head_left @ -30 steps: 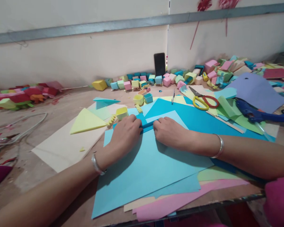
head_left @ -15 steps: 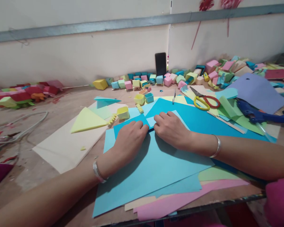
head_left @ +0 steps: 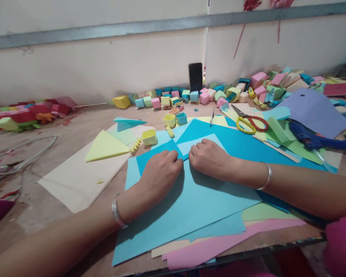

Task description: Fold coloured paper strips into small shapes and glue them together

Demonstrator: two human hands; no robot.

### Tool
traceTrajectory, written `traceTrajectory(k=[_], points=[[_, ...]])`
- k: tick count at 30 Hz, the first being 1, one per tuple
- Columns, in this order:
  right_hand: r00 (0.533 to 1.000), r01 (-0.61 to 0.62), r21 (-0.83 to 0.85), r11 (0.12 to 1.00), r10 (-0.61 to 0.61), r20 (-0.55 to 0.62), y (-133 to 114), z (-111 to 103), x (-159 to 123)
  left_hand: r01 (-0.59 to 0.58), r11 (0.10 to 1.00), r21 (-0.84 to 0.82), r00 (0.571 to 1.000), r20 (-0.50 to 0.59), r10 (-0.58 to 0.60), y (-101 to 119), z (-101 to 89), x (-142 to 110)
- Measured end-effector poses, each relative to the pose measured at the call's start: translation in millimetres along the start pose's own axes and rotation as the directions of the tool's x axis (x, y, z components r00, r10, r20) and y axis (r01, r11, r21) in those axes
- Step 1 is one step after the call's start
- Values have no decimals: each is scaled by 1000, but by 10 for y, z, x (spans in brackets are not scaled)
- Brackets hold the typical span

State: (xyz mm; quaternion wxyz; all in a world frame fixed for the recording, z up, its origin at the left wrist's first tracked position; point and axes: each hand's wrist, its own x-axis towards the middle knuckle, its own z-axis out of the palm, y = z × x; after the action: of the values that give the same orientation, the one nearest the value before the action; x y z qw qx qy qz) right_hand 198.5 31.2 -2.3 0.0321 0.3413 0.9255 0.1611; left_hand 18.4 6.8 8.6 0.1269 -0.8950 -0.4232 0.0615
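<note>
A pale wall (head_left: pixel 75 73), crossed by a grey metal bar (head_left: pixel 109 32), filled the far side of my view through the head camera. Before it spread a brown work table (head_left: pixel 25 215) crowded with coloured paper. On its near middle I saw a large light blue sheet (head_left: pixel 173 219), overlapping other sheets; a deeper blue sheet (head_left: pixel 245 144) lay to the right, and a cream sheet (head_left: pixel 80 184) to the left.

The person's left hand (head_left: pixel 163 169) rested with fingers curled over a smaller blue paper piece (head_left: pixel 150 157), which lay at the far left part of the light blue sheet. The right hand (head_left: pixel 207 159) was just beside it, curled like a loose fist over the paper near the piece's right end. The fingertips were hidden, so I could not tell whether either hand pinched the paper.

A blue glue gun (head_left: pixel 328 142) lay at the right; nearer the middle were scissors (head_left: pixel 245 116) with one red and one yellow handle loop. A yellow paper triangle (head_left: pixel 105 148) lay on the cream sheet. A dark phone (head_left: pixel 195 77) stood upright by the wall, behind a row of small paper cubes (head_left: pixel 164 102).
</note>
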Motion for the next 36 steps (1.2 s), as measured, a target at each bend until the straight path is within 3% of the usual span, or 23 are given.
traceTrajectory(k=[6, 13, 20, 24, 30, 33, 36], points=[[997, 33, -56, 998, -37, -63, 9, 91, 8, 79, 994, -71, 996, -44, -83, -18, 23, 16], [998, 57, -22, 998, -58, -28, 21, 56, 23, 22, 999, -37, 1000, -12, -23, 0, 29, 6], [992, -50, 12, 999, 51, -117, 71, 99, 50, 113, 988, -107, 978, -163, -130, -60, 124, 54], [977, -105, 98, 990, 121, -178, 141, 146, 70, 157, 973, -171, 944, -263, -199, -141, 160, 87], [939, 56, 206, 977, 19, -343, 155, 209, 95, 86, 925, -371, 892, -384, -238, -155, 181, 85], [947, 61, 300, 952, 39, -318, 156, 223, 91, 55, 889, -455, 904, -354, -238, -146, 134, 81], [958, 8, 474, 880, 130, -257, 197, 195, 90, 84, 846, -527, 942, -236, -240, -184, 68, 110]])
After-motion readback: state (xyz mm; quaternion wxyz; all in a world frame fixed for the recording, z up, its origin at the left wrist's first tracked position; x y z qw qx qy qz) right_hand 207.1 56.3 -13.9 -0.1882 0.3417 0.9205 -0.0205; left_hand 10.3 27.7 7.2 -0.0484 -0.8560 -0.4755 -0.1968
